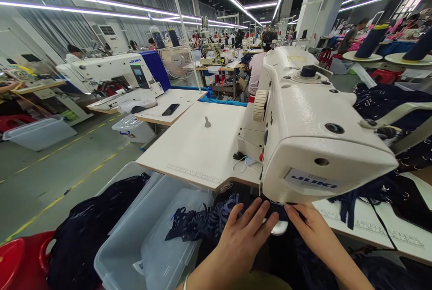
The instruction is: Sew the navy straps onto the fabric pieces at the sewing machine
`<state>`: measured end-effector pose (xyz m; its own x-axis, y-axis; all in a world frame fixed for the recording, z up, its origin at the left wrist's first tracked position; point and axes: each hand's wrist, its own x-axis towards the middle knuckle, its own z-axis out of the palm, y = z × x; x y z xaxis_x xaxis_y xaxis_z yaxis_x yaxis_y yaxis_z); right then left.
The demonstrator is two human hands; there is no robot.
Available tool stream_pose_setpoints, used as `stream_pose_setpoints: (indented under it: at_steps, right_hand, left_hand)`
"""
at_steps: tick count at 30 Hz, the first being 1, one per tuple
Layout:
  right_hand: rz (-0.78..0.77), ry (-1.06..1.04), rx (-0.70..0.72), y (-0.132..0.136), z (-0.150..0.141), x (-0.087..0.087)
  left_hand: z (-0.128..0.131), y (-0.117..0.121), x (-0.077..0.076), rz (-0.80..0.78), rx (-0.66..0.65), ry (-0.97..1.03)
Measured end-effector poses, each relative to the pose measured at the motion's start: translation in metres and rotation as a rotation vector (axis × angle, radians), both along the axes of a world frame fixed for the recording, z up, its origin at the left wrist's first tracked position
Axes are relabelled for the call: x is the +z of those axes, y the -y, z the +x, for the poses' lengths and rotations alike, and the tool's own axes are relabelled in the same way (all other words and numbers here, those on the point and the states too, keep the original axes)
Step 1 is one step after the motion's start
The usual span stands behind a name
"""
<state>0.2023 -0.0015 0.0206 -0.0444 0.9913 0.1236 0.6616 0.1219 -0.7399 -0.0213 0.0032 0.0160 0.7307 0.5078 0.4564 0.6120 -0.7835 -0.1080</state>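
Dark navy fabric (277, 212) lies under the front end of a large white sewing machine (313, 123) with blue JUKI lettering, and both hands are on it. The left hand (245, 232) is palm down and wide, its fingers spread and laid over the cloth, the fingertips reaching close to the machine's underside. The right hand (308, 223) is narrower, its fingertips gathered at the other side of the same cloth; whether thumb and finger pinch it, I cannot tell. Between the hands and just below them shows a rounded, shiny metal edge (280, 228).

Beside the left hand, a gathered navy bunch with thin loops (199, 223) hangs over a translucent plastic bin (118, 247). To the left of that bin is a glossy dark navy heap (89, 224), next to a red plastic seat (16, 263).

Beyond the hands, the pale bench (189, 146) carries a small grey rounded piece (207, 123), well apart from both hands. A black phone (170, 109) lies on the adjoining white tabletop (184, 97). More navy cloth with metal rings (388, 101) is piled at the right.
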Motion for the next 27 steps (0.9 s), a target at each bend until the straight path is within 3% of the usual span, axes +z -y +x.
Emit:
stream_pose_setpoints:
  at_steps: [13,27]
  right_hand:
    - [0.048,-0.009,-0.031,0.0,-0.001,-0.005]
    - [0.061,-0.001,-0.017,0.002,0.004,-0.014]
  left_hand:
    - [0.003,0.001,0.006,-0.019,0.0,0.039]
    - [-0.001,-0.002,0.002,-0.062,-0.021,0.038]
